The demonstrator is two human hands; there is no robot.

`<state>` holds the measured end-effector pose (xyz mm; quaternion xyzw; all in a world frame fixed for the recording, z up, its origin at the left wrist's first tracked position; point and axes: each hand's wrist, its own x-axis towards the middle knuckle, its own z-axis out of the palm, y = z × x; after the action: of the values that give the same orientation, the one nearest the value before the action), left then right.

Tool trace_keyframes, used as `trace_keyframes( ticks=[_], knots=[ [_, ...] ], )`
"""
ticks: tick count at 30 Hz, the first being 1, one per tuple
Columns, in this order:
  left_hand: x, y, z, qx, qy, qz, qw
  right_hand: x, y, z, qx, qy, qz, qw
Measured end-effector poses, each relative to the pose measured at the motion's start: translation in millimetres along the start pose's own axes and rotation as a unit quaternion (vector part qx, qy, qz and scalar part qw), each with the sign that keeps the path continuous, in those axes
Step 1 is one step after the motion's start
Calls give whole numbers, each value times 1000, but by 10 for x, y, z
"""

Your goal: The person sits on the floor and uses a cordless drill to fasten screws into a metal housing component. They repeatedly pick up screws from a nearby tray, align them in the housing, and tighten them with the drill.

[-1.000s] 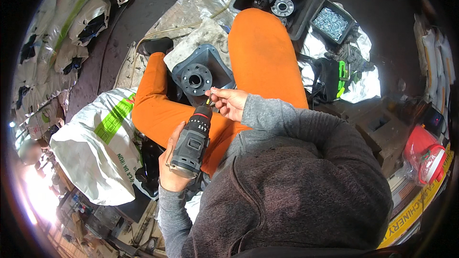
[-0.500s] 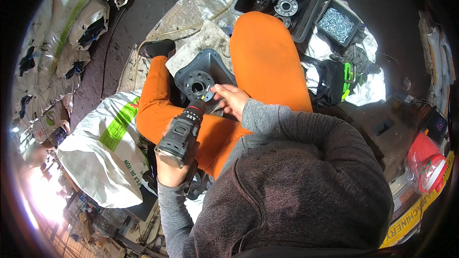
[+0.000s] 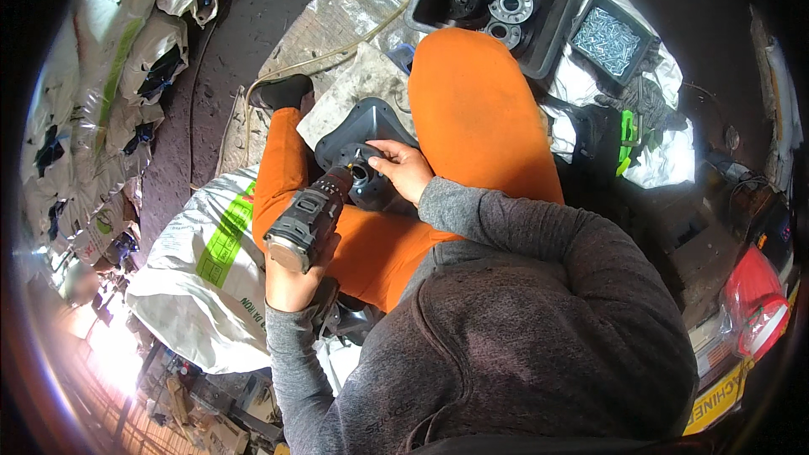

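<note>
Left hand [image 3: 292, 282] grips cordless drill [image 3: 302, 223], bit by dark flange [image 3: 368, 193]; right hand [image 3: 404, 170] fingertips bunched there, hold unclear. Loose flanges [image 3: 524, 10] crated, screws [image 3: 605, 40] binned; number seated, can't tell.

Dark floor [image 3: 232, 67], woven sheet [image 3: 337, 4] on it, hose [image 3: 369, 40] across, grey bin [image 3: 556, 8] at woven sheet's right edge, white sheet [image 3: 674, 156], screw bin [image 3: 602, 66] at its upper edge
</note>
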<state>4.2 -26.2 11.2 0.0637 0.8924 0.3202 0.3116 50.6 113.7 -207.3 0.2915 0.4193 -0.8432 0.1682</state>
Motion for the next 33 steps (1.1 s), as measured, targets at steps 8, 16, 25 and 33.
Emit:
trace_keyframes(
  ticks=[8, 16, 25, 33],
  knots=[
    [109, -60, -179, 114, -48, 29, 992, 30, 29, 12, -40, 9, -3, 999],
    [228, 45, -235, 69, -77, -41, 994, -60, -174, -27, -96, -2, -3, 995],
    [306, 205, -242, 140, -119, -21, 983, -68, -144, -16, -134, 12, -50, 990],
    [401, 230, -228, 132, -112, 20, 985, -69, -145, -19, -160, 14, -82, 984]
  ],
)
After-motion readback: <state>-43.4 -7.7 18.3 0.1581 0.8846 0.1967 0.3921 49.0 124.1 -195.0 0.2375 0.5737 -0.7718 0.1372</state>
